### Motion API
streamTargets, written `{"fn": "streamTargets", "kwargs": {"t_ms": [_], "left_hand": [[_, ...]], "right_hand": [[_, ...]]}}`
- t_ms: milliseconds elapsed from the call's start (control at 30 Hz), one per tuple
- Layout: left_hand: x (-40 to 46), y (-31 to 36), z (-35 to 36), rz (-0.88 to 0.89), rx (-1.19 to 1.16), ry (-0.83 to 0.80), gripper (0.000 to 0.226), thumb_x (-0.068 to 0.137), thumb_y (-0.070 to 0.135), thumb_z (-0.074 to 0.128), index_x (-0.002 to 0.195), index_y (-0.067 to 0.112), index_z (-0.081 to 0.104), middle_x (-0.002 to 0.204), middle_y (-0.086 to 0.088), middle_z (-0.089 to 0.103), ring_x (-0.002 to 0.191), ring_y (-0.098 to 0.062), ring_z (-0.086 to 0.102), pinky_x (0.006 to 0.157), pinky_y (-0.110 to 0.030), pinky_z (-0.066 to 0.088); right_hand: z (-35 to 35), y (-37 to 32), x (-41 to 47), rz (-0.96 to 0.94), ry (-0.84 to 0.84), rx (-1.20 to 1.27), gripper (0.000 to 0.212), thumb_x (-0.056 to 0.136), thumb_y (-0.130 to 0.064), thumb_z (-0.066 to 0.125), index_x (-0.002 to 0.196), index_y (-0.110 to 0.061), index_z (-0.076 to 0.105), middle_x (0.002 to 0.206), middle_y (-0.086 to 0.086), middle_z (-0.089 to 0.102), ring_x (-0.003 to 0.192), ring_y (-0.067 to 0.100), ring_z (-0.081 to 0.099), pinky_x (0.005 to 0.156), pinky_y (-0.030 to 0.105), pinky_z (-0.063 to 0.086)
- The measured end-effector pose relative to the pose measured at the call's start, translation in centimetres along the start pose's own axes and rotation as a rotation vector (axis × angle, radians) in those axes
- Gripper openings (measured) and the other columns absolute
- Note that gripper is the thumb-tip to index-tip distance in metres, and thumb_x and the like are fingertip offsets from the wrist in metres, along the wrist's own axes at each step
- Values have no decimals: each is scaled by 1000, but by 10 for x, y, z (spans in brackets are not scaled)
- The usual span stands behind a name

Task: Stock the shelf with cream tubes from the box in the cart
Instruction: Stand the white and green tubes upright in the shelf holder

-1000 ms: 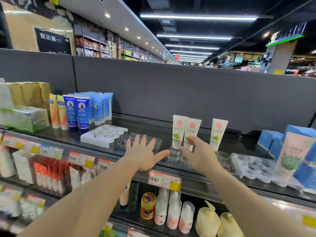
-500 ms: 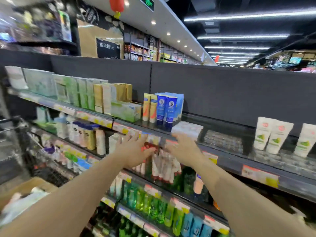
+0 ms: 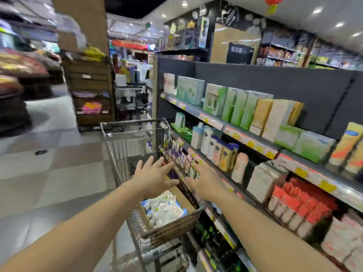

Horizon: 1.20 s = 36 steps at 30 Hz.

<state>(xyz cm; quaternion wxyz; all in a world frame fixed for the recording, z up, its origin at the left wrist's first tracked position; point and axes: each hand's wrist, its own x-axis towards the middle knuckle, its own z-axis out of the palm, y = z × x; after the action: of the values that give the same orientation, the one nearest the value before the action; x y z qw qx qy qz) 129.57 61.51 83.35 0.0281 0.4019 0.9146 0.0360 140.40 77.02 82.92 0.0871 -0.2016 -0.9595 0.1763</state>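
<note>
Head view: my left hand [image 3: 155, 176] and right hand [image 3: 206, 183] both spread, holding nothing, above the cart [image 3: 117, 154] box [image 3: 184, 201] of cream tubes [image 3: 163, 209].

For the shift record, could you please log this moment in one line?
left hand open, empty | right hand open, empty | both above box in cart

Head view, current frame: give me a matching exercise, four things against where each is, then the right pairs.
Things:
1. left hand
2. cardboard box
3. cream tubes
4. green cartons

Places:
A. lying inside the box
B. top shelf tier
C. open, above the cart
D. in the cart basket

Pairs: 1-C, 2-D, 3-A, 4-B
</note>
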Motion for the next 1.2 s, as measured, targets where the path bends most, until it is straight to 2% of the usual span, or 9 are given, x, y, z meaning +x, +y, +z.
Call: {"fn": "streamTargets", "kwargs": {"t_ms": [67, 200, 300, 533, 733, 900, 1067, 1133, 1200], "left_hand": [[11, -29, 7, -37, 1, -12, 75, 87, 75, 29, 151, 44, 4, 163, 4, 0, 149, -28, -5, 118, -55, 0], [54, -74, 22, -104, -16, -19, 77, 86, 75, 32, 151, 44, 4, 163, 4, 0, 149, -27, -5, 119, -54, 0], [96, -97, 34, -134, -62, -36, 77, 87, 74, 32, 152, 41, 6, 163, 4, 2, 149, -27, -2, 119, -54, 1], [192, -133, 52, -142, -184, -37, 70, 92, 62, 40, 153, 36, 15, 162, 5, 13, 149, -23, 10, 120, -49, 12], [261, -171, 89, -109, -134, -115, 72, 92, 64, 40, 152, 36, 13, 162, 3, 13, 149, -24, 11, 120, -50, 12], [330, -199, 137, 36, -103, -253, 72, 91, 64, 39, 152, 34, 15, 161, 2, 15, 148, -26, 12, 119, -50, 12], [400, -239, 200, 286, -64, -361, 81, 85, 76, 28, 151, 31, 22, 159, 1, 25, 144, -25, 25, 116, -46, 24], [418, -243, 223, 337, -44, -419, 77, 88, 70, 35, 151, 28, 23, 159, 2, 25, 144, -23, 26, 116, -42, 24], [427, -241, 244, 396, -15, -484, 75, 89, 68, 39, 151, 28, 24, 157, 1, 30, 143, -23, 28, 114, -42, 28]], "right_hand": [[20, -13, 31, -39, -42, 20, 63, 97, -48, 48, 150, -21, 30, 155, 0, 32, 143, 22, 25, 115, 39, 28], [58, -21, 99, -85, -73, 63, 62, 96, -47, 51, 149, -20, 33, 151, 0, 38, 139, 21, 33, 113, 37, 32], [84, -16, 153, -95, -97, 65, 63, 95, -50, 49, 150, -23, 31, 153, -1, 35, 142, 20, 29, 115, 38, 29], [115, 10, 250, -32, -177, 94, 62, 95, -48, 49, 149, -24, 32, 153, 0, 35, 141, 20, 30, 114, 36, 28], [145, 41, 295, 68, -224, 66, 63, 95, -46, 51, 150, -21, 32, 153, 2, 36, 141, 21, 30, 114, 37, 29], [188, 62, 324, 258, -261, 84, 63, 96, -46, 50, 151, -21, 29, 154, 1, 34, 142, 21, 29, 113, 36, 29], [242, 69, 337, 566, -270, 168, 62, 92, -43, 57, 146, -20, 39, 147, 3, 45, 133, 24, 42, 106, 35, 39], [258, 71, 333, 673, -286, 174, 58, 93, -40, 58, 144, -17, 41, 145, 4, 46, 132, 25, 43, 106, 38, 39], [273, 79, 323, 759, -305, 181, 49, 94, -38, 57, 137, -17, 48, 136, 5, 52, 124, 25, 49, 100, 38, 44]]}}
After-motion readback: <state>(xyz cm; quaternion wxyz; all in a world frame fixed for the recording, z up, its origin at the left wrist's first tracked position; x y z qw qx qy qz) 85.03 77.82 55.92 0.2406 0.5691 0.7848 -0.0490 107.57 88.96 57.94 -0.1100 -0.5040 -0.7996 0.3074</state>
